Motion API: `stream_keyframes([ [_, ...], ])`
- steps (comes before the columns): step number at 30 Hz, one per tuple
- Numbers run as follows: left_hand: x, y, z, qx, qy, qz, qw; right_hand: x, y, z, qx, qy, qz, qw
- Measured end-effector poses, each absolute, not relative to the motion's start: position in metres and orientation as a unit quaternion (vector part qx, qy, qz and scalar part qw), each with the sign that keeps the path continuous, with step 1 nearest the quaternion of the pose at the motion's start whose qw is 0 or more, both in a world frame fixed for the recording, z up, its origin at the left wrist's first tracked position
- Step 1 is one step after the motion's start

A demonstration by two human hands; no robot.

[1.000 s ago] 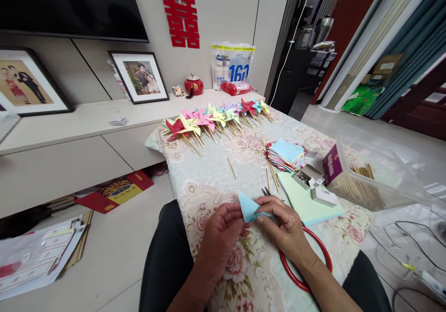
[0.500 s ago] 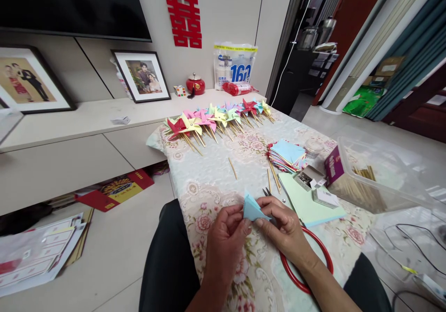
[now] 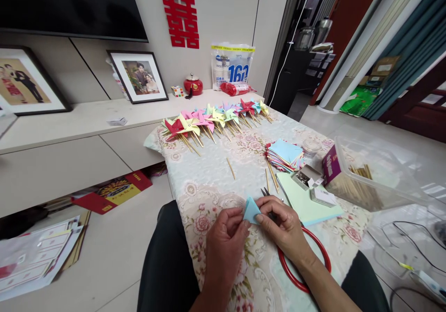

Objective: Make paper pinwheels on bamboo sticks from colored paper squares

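Observation:
Both my hands pinch a small light-blue folded paper point(image 3: 250, 209) over the near part of the floral tablecloth point(image 3: 216, 172). My left hand point(image 3: 225, 237) grips its left side, my right hand point(image 3: 284, 226) its right side. Red-handled scissors point(image 3: 303, 256) lie under my right wrist, their tips poking out just beyond the paper. A row of finished paper pinwheels point(image 3: 216, 116) on wooden sticks lies along the far end of the table.
A stack of coloured paper squares point(image 3: 285, 155), a green sheet point(image 3: 306, 200), a small box of pins point(image 3: 306, 177), loose sticks point(image 3: 231, 168) and a clear tub of sticks point(image 3: 369, 175) sit to the right. A low cabinet with framed photos point(image 3: 137, 76) stands on the left.
The blue paper has been folded smaller and lower between my fingers. My hands stay at the same spot on the table.

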State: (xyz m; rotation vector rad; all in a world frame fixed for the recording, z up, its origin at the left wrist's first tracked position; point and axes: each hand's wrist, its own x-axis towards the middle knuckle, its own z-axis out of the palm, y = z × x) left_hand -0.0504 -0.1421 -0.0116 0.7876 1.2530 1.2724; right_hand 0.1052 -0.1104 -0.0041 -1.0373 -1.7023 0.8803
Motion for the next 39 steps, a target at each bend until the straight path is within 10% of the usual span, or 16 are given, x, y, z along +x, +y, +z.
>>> stream_keyframes([
  [12,-0.055,-0.141,-0.017,0.323,0.529,0.54,0.569,0.104,-0.112,-0.009,-0.449,-0.64,0.426,0.455],
  [28,-0.054,-0.152,-0.005,0.655,0.535,0.487,0.217,0.11,-0.108,-0.007,-0.349,-0.595,0.553,0.469],
  [39,-0.05,-0.146,0.004,0.553,0.559,0.453,0.421,0.113,-0.108,-0.015,-0.346,-0.568,0.541,0.515],
])
